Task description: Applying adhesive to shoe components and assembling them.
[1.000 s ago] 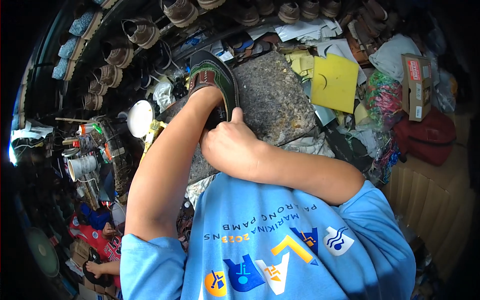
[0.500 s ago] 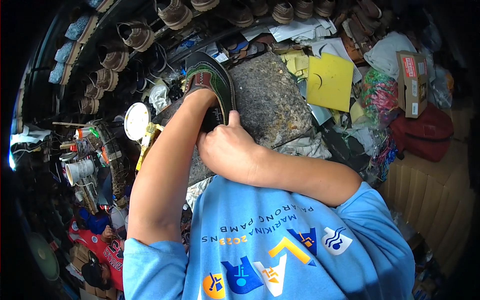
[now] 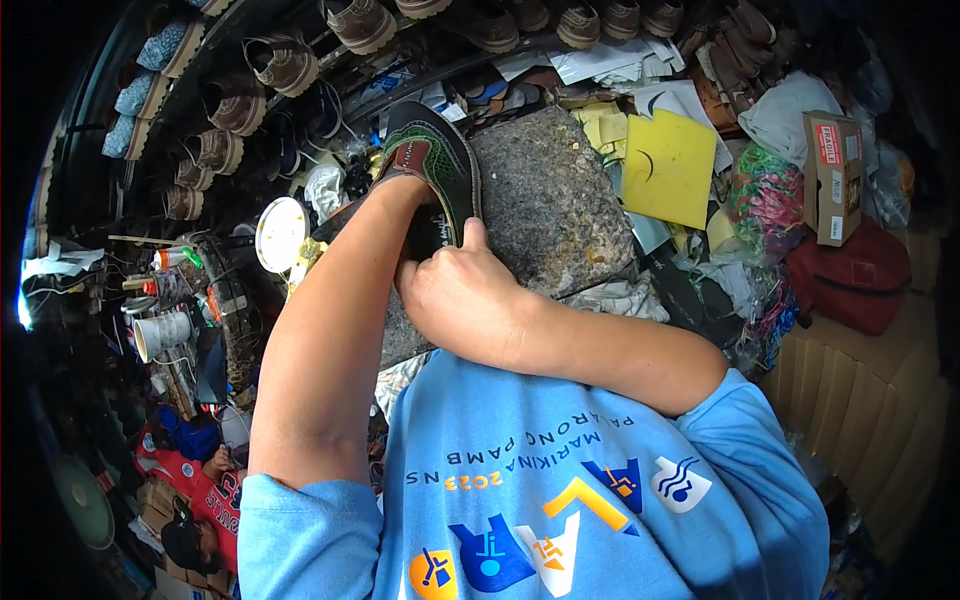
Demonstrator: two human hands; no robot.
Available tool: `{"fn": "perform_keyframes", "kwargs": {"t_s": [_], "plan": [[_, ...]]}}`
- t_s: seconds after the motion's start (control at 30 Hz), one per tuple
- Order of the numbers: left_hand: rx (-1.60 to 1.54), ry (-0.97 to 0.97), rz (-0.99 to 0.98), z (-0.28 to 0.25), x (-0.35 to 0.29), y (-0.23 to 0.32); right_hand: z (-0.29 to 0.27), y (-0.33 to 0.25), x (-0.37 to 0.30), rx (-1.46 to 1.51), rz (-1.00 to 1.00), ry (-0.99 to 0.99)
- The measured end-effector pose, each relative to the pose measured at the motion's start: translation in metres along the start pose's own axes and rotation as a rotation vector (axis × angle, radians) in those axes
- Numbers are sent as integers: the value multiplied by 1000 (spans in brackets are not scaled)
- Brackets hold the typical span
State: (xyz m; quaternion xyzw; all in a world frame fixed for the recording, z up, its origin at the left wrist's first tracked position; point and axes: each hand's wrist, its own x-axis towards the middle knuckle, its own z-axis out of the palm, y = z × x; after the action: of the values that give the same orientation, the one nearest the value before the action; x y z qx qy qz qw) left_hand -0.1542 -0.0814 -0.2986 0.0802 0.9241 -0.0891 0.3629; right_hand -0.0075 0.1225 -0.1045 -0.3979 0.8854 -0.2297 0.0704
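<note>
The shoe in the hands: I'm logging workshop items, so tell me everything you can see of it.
The shoe is a low moccasin type with a dark green body, a brown leather-looking top panel, pale stitching and a dark lining. It lies toe away from the person on the grey stone slab. The left hand is pushed inside its opening; the right hand pinches its heel rim, thumb on top.

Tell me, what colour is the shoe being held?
The shoe is dark green with a reddish-brown panel on top, seen in the head view.
</note>
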Motion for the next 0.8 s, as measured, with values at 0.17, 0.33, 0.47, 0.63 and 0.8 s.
{"fn": "perform_keyframes", "kwargs": {"t_s": [0.17, 0.33, 0.47, 0.63, 0.8], "plan": [[6, -37, 30, -36, -68, -6, -9, -20, 4, 1, -128, -71], [50, -91, 209, -64, -118, 35, -6, -10, -4, -26, -89, -10], [50, -122, 305, -95, -148, 53, -4, -12, -1, -46, -127, -35], [46, -145, 410, -128, -206, 59, -11, -18, -7, -90, -140, -53], [-285, 90, 643, -162, -263, 21, -13, -6, -16, -115, -136, -38]]}}
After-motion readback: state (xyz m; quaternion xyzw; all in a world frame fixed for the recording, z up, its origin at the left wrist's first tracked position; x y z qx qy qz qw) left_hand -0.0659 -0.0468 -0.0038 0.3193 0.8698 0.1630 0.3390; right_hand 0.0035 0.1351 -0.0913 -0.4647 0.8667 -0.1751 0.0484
